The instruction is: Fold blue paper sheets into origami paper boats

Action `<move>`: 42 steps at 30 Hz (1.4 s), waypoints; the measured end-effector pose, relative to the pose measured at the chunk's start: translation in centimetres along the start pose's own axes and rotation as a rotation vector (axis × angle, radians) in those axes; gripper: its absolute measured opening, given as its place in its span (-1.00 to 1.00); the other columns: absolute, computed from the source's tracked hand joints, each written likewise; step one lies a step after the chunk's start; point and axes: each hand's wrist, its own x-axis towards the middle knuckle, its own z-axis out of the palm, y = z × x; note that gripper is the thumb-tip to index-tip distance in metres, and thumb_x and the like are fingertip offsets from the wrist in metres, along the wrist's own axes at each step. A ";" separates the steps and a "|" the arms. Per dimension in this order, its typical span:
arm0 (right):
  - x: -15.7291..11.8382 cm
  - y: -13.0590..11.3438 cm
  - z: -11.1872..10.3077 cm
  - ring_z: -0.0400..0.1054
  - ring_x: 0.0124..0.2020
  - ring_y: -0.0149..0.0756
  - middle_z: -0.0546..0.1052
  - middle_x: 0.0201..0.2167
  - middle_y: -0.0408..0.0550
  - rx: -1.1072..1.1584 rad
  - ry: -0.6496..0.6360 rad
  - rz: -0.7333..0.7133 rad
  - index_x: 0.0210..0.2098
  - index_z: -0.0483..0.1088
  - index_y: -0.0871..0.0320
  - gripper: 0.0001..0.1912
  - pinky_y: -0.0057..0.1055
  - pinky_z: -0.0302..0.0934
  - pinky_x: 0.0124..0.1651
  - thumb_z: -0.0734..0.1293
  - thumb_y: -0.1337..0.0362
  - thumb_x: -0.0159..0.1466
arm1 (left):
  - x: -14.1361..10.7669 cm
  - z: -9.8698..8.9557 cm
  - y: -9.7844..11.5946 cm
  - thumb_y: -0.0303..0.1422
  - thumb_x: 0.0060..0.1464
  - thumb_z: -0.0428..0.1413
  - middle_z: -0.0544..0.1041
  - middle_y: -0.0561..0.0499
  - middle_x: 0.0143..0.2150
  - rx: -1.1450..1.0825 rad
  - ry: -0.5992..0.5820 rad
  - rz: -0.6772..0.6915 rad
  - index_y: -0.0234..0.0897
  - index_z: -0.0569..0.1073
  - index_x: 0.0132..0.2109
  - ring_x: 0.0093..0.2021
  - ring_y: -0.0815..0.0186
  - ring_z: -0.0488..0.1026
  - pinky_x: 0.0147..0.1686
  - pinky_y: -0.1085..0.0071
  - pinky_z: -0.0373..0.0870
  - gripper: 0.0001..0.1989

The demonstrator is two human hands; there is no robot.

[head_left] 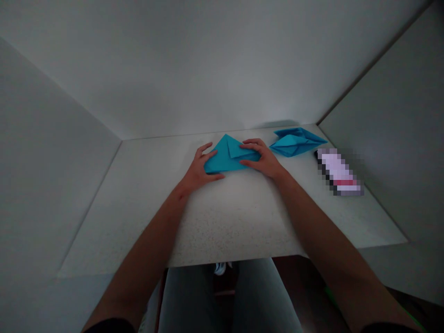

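Observation:
A folded sheet of blue paper (222,159) lies on the white table between my hands, its peak pointing toward the wall and a folded flap on its right part. My left hand (202,167) rests at the paper's left corner, fingers spread, with the thumb along the near edge. At the right end, my right hand (260,158) has its fingers on top of the flap and its thumb at the lower edge, gripping the paper. Part of the right corner is hidden under that hand.
Folded blue paper shapes (296,141) lie at the back right of the table (222,222). A phone (340,172), blurred by pixels, lies nearer on the right. Walls (215,64) enclose the table at the back and both sides.

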 end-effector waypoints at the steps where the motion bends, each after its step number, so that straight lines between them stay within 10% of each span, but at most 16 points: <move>1: 0.0 0.1 -0.1 0.37 0.32 0.11 0.46 0.27 0.10 -0.018 -0.014 -0.004 0.20 0.59 -0.12 -0.33 0.16 0.24 0.42 0.59 -0.25 0.19 | 0.0 0.0 0.0 0.13 -0.02 0.47 0.26 -0.29 0.51 -0.013 -0.007 0.012 -0.06 0.44 0.40 0.51 -0.14 0.27 0.44 -0.20 0.31 -0.09; 10: -0.2 -0.1 -0.6 0.37 0.33 0.16 0.46 0.28 0.10 -0.028 -0.142 -0.053 0.26 0.55 -0.17 -0.17 0.25 0.21 0.45 0.68 -0.21 0.06 | 0.6 -0.7 1.9 -0.08 0.23 0.35 0.57 -0.18 0.29 -0.093 -0.004 -0.093 -0.12 0.58 0.24 0.31 0.07 0.53 0.38 0.01 0.42 -0.50; 18: -0.2 0.0 -0.6 0.42 0.31 0.07 0.51 0.28 0.06 0.018 -0.154 -0.049 0.20 0.60 -0.17 -0.52 0.18 0.23 0.44 0.52 -0.11 0.33 | 0.6 -1.2 2.0 -0.21 0.34 0.20 0.65 -0.13 0.21 -0.167 0.010 -0.163 -0.13 0.68 0.06 0.24 0.14 0.58 0.34 0.06 0.46 -0.75; 25: 0.1 -0.7 -0.5 0.45 0.29 0.00 0.56 0.25 0.00 0.077 -0.137 0.015 0.02 0.69 -0.16 -0.68 0.10 0.29 0.41 0.45 -0.12 0.41 | 0.7 -1.9 2.1 -0.15 0.33 0.22 0.71 -0.08 0.11 -0.200 0.129 -0.280 -0.13 0.71 0.02 0.14 0.14 0.63 0.25 0.11 0.52 -0.73; 32: 0.1 -0.1 0.0 0.57 0.00 -0.05 0.68 0.03 0.03 0.213 -0.027 0.196 -0.19 0.65 0.00 -0.59 -0.07 0.50 0.07 0.47 -0.20 0.35 | 0.4 -1.7 0.9 0.02 0.15 0.35 0.68 -0.01 -0.29 -0.312 0.239 -0.467 -0.20 0.70 -0.12 -0.33 0.29 0.56 -0.36 0.41 0.51 -0.61; 42: -0.4 -0.5 -0.5 0.61 -0.03 -0.08 0.72 -0.01 -0.02 0.423 -0.007 0.340 -0.13 0.65 0.00 -0.61 -0.02 0.51 0.15 0.61 -0.11 0.21 | 0.9 -1.4 0.5 0.00 0.07 0.41 0.69 -0.13 0.04 -0.434 0.375 -0.441 -0.22 0.68 -0.12 -0.13 0.25 0.62 -0.17 0.32 0.60 -0.60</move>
